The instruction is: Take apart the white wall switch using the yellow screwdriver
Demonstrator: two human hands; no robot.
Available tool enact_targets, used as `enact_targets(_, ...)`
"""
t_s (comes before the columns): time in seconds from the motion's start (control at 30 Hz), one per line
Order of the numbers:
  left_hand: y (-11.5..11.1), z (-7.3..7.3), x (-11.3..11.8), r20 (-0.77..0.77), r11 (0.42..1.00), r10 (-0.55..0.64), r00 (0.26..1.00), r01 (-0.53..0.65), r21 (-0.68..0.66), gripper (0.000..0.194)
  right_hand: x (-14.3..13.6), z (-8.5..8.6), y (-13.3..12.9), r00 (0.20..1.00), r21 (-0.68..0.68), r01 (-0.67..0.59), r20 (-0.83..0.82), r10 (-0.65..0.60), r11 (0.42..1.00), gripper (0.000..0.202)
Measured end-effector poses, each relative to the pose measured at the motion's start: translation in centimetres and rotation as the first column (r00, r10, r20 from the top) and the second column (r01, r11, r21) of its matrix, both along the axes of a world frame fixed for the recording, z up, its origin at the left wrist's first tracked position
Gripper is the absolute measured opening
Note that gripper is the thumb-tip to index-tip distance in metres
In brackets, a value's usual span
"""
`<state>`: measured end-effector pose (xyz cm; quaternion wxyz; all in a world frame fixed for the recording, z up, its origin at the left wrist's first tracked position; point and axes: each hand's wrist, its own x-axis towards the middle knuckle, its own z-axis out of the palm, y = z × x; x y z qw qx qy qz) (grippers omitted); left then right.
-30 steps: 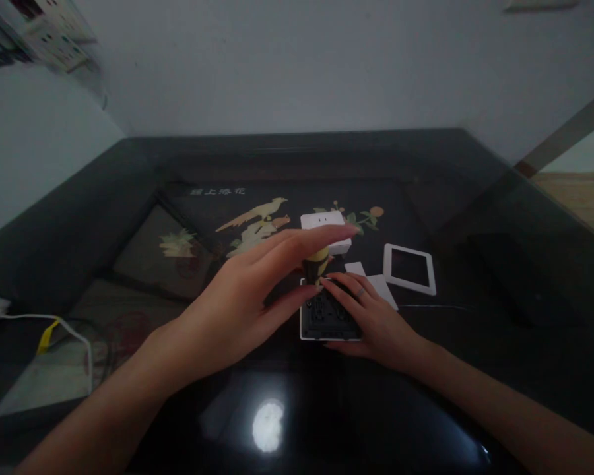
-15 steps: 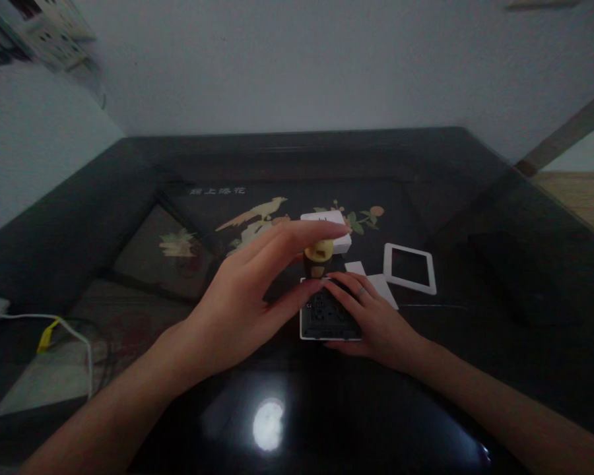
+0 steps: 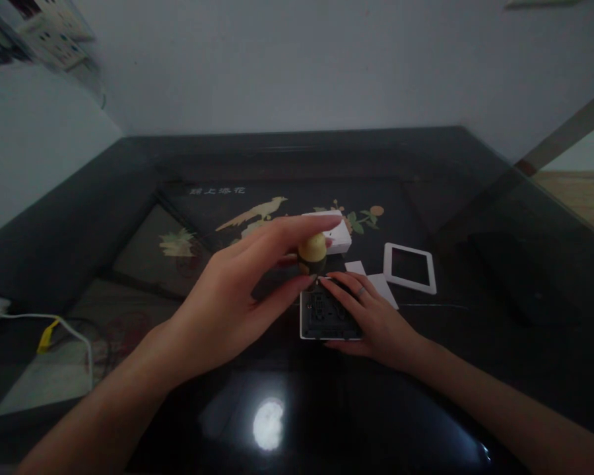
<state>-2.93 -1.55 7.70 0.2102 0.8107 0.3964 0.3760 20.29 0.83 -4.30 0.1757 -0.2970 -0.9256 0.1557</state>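
A screwdriver with a yellow and black handle (image 3: pixel 312 249) is gripped between the thumb and fingers of my left hand (image 3: pixel 242 284). The handle stands over the far edge of a square black unit with a white rim (image 3: pixel 327 315), and the tool's lower end is mostly hidden. My right hand (image 3: pixel 371 313), with a ring on one finger, is closed on the unit's right side, fingertips near its far edge and thumb at its near edge. Just behind my left hand's fingers sits a small white box (image 3: pixel 342 239).
White flat pieces (image 3: pixel 383 289) lie beside my right hand, and a white square frame (image 3: pixel 409 268) is to their right. A dark flat object (image 3: pixel 519 277) rests farther right. A white cable with a yellow tag (image 3: pixel 47 335) runs along the left of the dark glossy table (image 3: pixel 297 155).
My left hand has shifted slightly left with the screwdriver, whose handle has turned and leans differently. My right hand and the black unit have stayed in place.
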Motion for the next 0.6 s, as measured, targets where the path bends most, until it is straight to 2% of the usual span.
enact_targets(0.07, 0.07, -0.16, -0.04, 0.009, 1.0, -0.002, 1.0, 0.002, 0.012, 0.048, 0.01, 0.0, 0.0, 1.0, -0.001, 0.002, 0.001, -0.002, 1.0, 0.087)
enact_targets(0.23, 0.52, -0.75, 0.41, -0.001, 0.979, 0.014, 1.0, -0.013, 0.205, 0.034, -0.01, -0.02, 0.01, 1.0, -0.004, 0.002, -0.024, -0.002, 1.0, 0.086)
enact_targets(0.3, 0.4, -0.53, 0.41, -0.016, 0.986, 0.014, 1.0, -0.012, 0.165, 0.034, -0.02, -0.01, 0.02, 1.0, -0.015, 0.005, -0.025, -0.005, 1.0, 0.086)
enact_targets(0.4, -0.01, 0.0, 0.05, -0.035, 1.0, -0.013, 0.999, 0.014, 0.003, 0.047, -0.03, -0.01, 0.04, 1.0, -0.019, 0.004, -0.013, -0.005, 1.0, 0.087)
enact_targets(0.47, -0.15, 0.1, -0.2, -0.041, 0.998, -0.037, 0.998, 0.035, -0.051, 0.053, -0.04, -0.02, 0.05, 1.0, -0.013, 0.003, -0.005, -0.003, 1.0, 0.088)
enact_targets(0.53, -0.02, -0.15, -0.25, -0.056, 1.0, -0.021, 0.998, 0.02, -0.005, 0.051, -0.06, -0.03, 0.07, 1.0, -0.006, 0.003, -0.003, -0.003, 1.0, 0.086)
enact_targets(0.6, 0.3, -0.56, -0.08, -0.081, 0.989, 0.033, 0.996, -0.021, 0.144, 0.042, -0.09, -0.01, 0.06, 1.0, 0.002, 0.003, -0.01, -0.003, 1.0, 0.084)
